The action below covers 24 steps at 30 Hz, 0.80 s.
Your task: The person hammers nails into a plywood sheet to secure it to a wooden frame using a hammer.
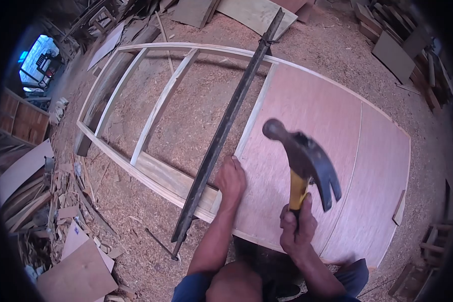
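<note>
My right hand (299,226) is wrapped round the yellow and black handle of a claw hammer (307,156), raised above the pink plywood panel (307,105). The hammer's round face points left and its claw points down to the right. My left hand (231,177) rests at the panel's left edge, over a pale wooden crosspiece (256,110). Its fingers are pinched together; whatever they hold is too small or hidden to make out. Just left of that hand, a long dark metal bar clamp (229,118) lies across the wooden frame (136,173).
The frame's left part has open bays between slats (166,103). A clamp screw handle (161,244) sticks out at the front. Scrap wood (30,201) and plywood offcuts (78,272) lie at left, with more boards (392,55) at right. Sawdust covers the floor (332,43).
</note>
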Tool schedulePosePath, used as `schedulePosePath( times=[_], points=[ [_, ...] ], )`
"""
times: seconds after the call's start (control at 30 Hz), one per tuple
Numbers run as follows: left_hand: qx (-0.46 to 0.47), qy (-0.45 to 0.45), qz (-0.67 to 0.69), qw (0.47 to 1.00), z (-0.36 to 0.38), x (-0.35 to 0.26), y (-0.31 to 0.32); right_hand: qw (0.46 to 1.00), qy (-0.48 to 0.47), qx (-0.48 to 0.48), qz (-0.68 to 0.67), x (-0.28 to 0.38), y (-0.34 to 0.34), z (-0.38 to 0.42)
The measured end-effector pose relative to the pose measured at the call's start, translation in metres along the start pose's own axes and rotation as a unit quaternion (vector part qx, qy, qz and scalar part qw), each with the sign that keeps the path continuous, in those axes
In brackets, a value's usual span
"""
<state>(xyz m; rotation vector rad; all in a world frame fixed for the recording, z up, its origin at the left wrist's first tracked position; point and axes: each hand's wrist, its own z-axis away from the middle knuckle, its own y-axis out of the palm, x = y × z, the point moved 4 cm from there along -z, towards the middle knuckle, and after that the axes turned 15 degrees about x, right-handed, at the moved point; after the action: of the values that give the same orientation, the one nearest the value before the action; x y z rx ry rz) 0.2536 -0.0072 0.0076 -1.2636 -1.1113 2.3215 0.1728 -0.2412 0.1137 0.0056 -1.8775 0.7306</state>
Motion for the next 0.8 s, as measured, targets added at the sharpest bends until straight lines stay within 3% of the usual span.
schedulePosePath(
  times=[0.03, 0.07, 0.13, 0.23, 0.37, 0.47, 0.5, 0.6, 0.7, 0.8],
  points=[
    [-0.001, 0.017, -0.022, 1.000, 0.000, 0.001, -0.001, 0.999, -0.027, -0.014, 0.021, -0.007, 0.006, 0.001],
    [-0.004, 0.036, -0.043, 0.998, -0.001, 0.005, -0.002, 0.997, 0.005, 0.018, 0.073, -0.011, 0.012, -0.009],
    [-0.011, 0.052, -0.056, 0.997, 0.000, 0.007, -0.003, 0.969, 0.127, 0.175, 0.120, -0.039, 0.032, -0.024],
    [-0.021, 0.053, -0.027, 0.998, -0.008, 0.005, 0.000, 0.984, 0.119, 0.124, 0.042, -0.023, 0.019, -0.038],
    [-0.033, 0.060, 0.006, 0.998, 0.000, 0.008, -0.003, 0.998, -0.006, 0.019, 0.056, 0.003, 0.000, -0.017],
    [-0.052, 0.058, 0.022, 0.997, -0.005, 0.013, -0.006, 0.962, 0.119, 0.180, 0.168, -0.033, 0.024, -0.021],
    [-0.049, 0.057, 0.027, 0.997, -0.004, 0.015, -0.001, 0.960, 0.158, 0.193, 0.128, -0.055, 0.036, -0.027],
    [-0.092, 0.126, 0.050, 0.987, -0.005, 0.016, 0.002, 0.980, 0.132, 0.144, 0.033, -0.032, 0.019, -0.046],
    [-0.011, 0.048, 0.021, 0.999, -0.002, 0.014, -0.002, 0.998, 0.027, 0.031, 0.037, -0.004, 0.002, -0.028],
    [-0.038, 0.071, 0.039, 0.996, -0.003, 0.016, 0.000, 0.961, 0.105, 0.193, 0.169, -0.036, 0.018, -0.027]
  ],
)
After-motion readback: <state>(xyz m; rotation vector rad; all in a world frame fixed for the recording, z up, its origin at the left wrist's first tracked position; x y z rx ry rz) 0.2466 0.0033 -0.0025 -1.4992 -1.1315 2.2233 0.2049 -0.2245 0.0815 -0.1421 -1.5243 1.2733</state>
